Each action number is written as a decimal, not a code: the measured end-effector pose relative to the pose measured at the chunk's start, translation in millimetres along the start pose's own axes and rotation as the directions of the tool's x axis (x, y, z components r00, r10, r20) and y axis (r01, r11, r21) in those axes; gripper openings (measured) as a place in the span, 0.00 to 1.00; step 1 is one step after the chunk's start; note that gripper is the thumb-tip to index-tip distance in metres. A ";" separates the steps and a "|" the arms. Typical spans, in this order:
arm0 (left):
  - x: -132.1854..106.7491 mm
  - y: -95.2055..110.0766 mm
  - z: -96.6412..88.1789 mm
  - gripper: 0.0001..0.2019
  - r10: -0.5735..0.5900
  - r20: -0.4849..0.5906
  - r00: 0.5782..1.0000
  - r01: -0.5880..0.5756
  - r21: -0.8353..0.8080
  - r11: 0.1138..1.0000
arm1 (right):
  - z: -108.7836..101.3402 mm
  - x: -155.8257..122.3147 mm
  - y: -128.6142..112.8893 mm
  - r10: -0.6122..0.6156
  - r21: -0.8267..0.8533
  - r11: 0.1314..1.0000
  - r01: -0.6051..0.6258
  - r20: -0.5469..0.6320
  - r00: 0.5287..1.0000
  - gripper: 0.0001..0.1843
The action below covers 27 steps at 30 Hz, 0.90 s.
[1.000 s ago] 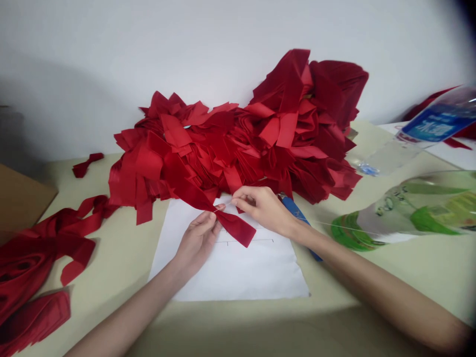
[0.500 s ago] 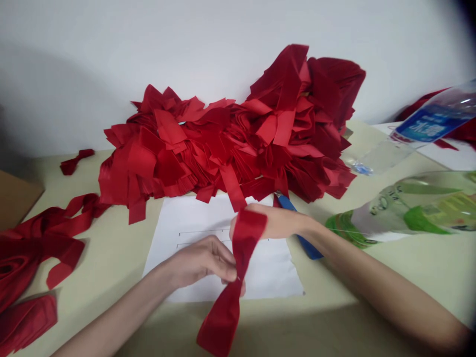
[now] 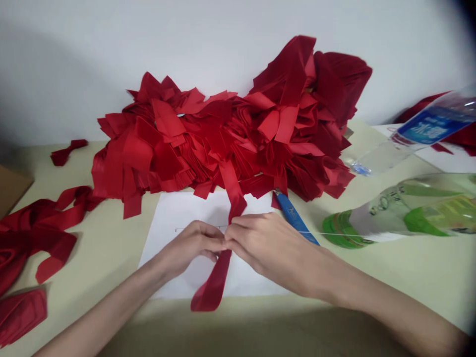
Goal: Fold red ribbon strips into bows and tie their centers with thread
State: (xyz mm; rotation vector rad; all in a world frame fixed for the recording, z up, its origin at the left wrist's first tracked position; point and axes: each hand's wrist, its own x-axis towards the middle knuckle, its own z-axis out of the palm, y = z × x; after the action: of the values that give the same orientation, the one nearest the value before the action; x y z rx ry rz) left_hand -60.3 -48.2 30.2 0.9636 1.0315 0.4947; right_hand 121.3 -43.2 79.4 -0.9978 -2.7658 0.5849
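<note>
A red ribbon bow (image 3: 212, 288), narrow at its middle, is held above a white sheet of paper (image 3: 178, 285). My left hand (image 3: 191, 249) pinches its middle from the left. At the same spot my right hand (image 3: 273, 250) is closed, fingertips touching those of the left; they cover the bow's centre. One end of the bow hangs toward me, the other points away. A thin white thread (image 3: 345, 233) stretches from behind my right hand toward the right. Whatever lies between the right fingertips is hidden.
Behind the paper rises a big heap of red ribbon pieces (image 3: 208, 144). A blue-handled cutter (image 3: 293, 215) lies by my right hand. Two plastic bottles, one green-labelled (image 3: 394, 210) and one blue-labelled (image 3: 427, 126), lie at right. More red ribbons (image 3: 55, 243) are at left, near a cardboard box (image 3: 13, 188).
My right hand has come toward me from behind the bow to its middle, meeting my left fingers. The bow has turned and is now partly covered by the hands.
</note>
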 end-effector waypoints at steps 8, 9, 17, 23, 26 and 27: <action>4.1 3.3 -13.9 0.05 0.076 0.071 0.995 -0.046 -0.351 0.935 | -1.2 14.3 20.4 0.141 0.418 0.902 -0.102 -0.062 0.988 0.10; 4.8 2.4 -13.9 0.05 0.084 0.064 0.994 -0.055 -0.368 0.928 | -1.2 15.1 22.1 0.140 0.473 0.875 -0.100 -0.050 0.989 0.10; 1.5 3.0 -18.3 0.05 0.140 0.316 0.938 -0.022 -0.349 0.937 | -4.0 18.8 34.4 0.013 0.689 0.719 -0.098 0.128 0.992 0.08; -3.5 -8.4 6.3 0.05 -0.246 0.442 0.863 0.249 0.052 0.967 | 4.1 18.2 31.3 -0.227 0.641 0.767 -0.026 0.310 0.923 0.07; 0.4 -10.1 7.8 0.05 -0.169 0.233 0.958 0.159 0.061 0.985 | 4.4 10.9 12.3 -0.125 0.319 0.946 0.051 0.216 0.968 0.08; 2.6 -9.0 4.1 0.05 -0.125 0.164 0.978 0.121 0.034 0.992 | 3.9 8.2 6.3 -0.077 0.183 0.982 0.050 0.147 0.986 0.09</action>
State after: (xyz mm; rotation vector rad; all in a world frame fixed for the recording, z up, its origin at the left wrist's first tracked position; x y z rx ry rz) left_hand -56.2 -52.7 21.9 0.9389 0.9416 0.2948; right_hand 117.7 -34.7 73.3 -0.8554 -2.8009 0.9180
